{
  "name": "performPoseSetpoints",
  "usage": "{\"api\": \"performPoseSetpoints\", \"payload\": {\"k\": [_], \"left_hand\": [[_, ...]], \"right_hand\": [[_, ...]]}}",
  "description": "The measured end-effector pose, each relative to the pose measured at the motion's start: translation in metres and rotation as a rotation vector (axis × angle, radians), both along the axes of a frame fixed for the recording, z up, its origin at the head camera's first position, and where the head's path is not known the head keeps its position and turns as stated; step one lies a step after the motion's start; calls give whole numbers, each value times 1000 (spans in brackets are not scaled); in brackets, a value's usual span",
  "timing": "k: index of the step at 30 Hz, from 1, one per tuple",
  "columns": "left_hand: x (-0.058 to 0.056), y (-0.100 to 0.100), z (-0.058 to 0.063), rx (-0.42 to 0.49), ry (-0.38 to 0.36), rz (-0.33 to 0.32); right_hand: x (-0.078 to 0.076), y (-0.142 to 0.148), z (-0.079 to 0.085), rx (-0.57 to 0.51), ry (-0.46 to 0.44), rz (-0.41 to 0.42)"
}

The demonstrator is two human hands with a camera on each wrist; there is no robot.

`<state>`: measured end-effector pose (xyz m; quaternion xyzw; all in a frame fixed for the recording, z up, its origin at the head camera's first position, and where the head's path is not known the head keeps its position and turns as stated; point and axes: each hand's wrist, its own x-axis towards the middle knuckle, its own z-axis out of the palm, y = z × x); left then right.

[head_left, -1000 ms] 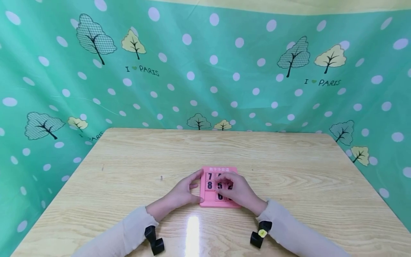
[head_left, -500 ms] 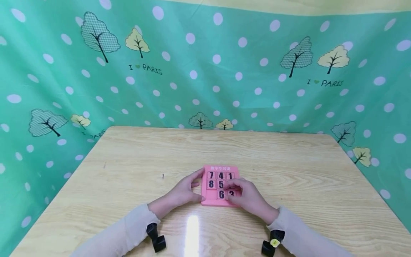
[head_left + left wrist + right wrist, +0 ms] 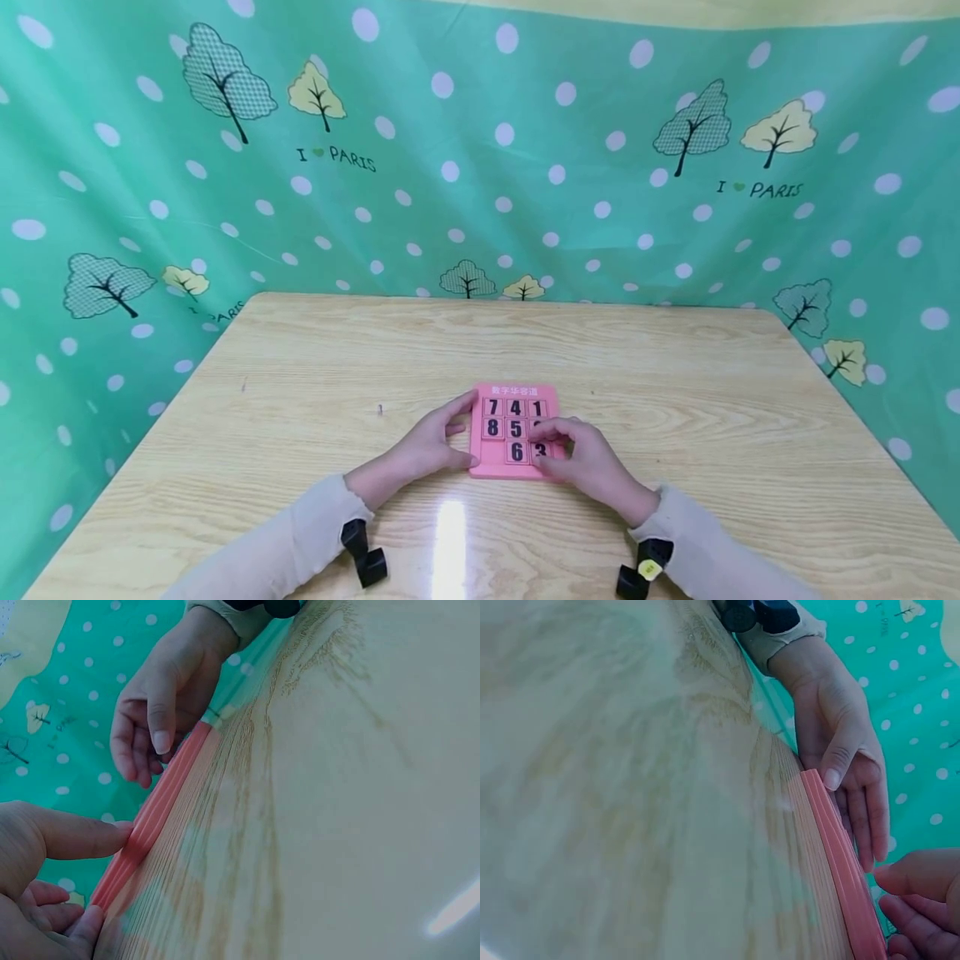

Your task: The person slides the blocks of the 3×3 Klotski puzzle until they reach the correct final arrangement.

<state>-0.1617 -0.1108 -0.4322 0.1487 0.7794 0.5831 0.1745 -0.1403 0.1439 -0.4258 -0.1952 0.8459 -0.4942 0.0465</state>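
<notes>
A pink sliding number puzzle (image 3: 492,471) lies flat on the table, numbered tiles in its frame. The top row reads 7, 4, 1; 8 and 5 (image 3: 515,429) stand in the middle row, and an empty slot (image 3: 492,452) is at the lower left, beside the 6. My left hand (image 3: 431,442) holds the puzzle's left side, thumb at the lower corner and index finger near the upper one. Over the right column, my right hand (image 3: 588,458) has loosely bent fingers at the tiles, partly covering the 3 (image 3: 542,450) and the tile above it.
The wooden table (image 3: 337,358) extends around the puzzle, with a bright light reflection (image 3: 450,542) near its front. A green dotted curtain (image 3: 405,150) hangs behind it. Each sleeve carries a black wrist camera (image 3: 363,554).
My right hand has moved right, from over the middle column to the right column, uncovering the 4, 1, 5 and 6. The left hand keeps its place and the tiles look unmoved.
</notes>
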Motion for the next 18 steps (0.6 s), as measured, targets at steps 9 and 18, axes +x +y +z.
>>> {"api": "performPoseSetpoints", "payload": {"k": [9,18], "left_hand": [[0,1,0,9,-24,-3],[0,1,0,-7,-24,7]], "right_hand": [[1,-2,-2,34,9,-35],[2,-5,-3,67,25,-46]]}}
